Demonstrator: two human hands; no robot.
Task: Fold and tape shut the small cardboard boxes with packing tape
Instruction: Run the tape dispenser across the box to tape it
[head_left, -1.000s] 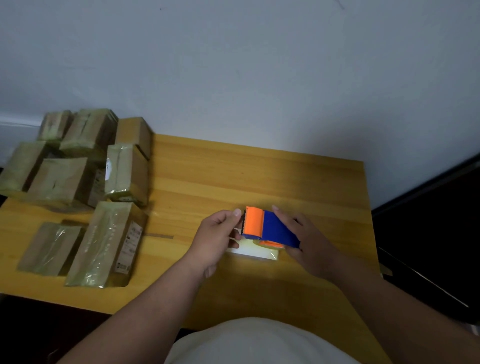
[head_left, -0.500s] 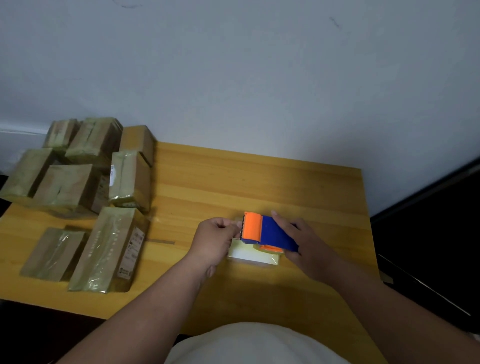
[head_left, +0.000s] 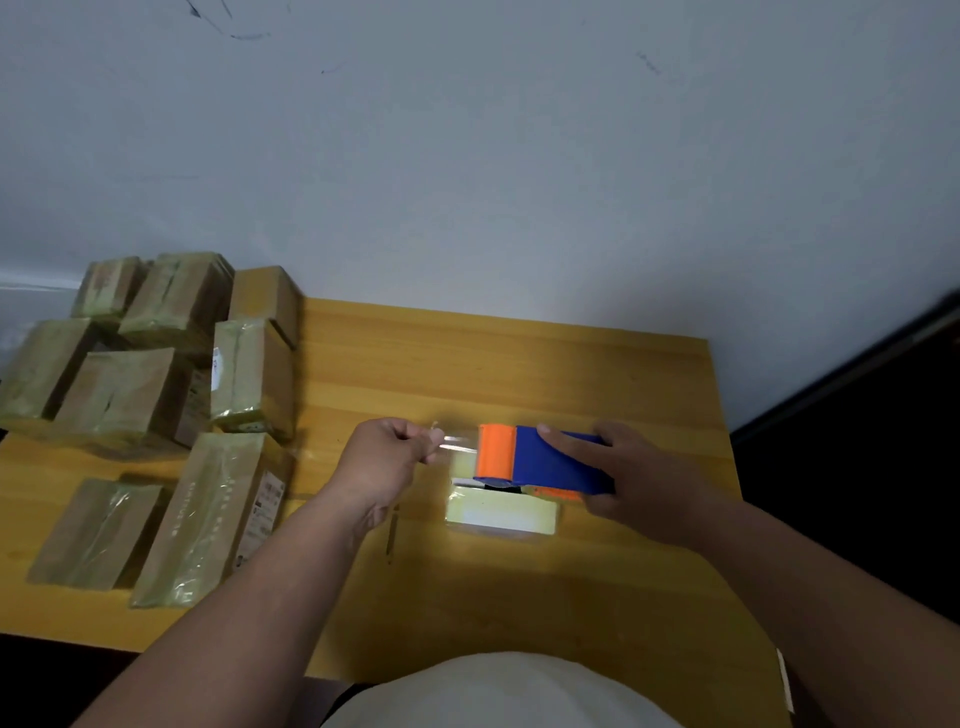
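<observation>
Blue-and-orange tape dispenser (head_left: 540, 460), pale yellow-white box (head_left: 501, 515), honey-yellow wooden table (head_left: 519, 374).

A box (head_left: 501, 514) lies mid-table (head_left: 519, 364) under the dispenser (head_left: 540, 460), with taped boxes (head_left: 171, 395) piled at the left.

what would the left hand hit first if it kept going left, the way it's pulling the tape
Probably the tall taped box beside the long taped parcel. The left hand pinches the clear tape drawn from the dispenser; bare table lies between, though depth is unclear.

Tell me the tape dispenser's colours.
Blue body with an orange front, seen in the head view: tape dispenser.
</observation>
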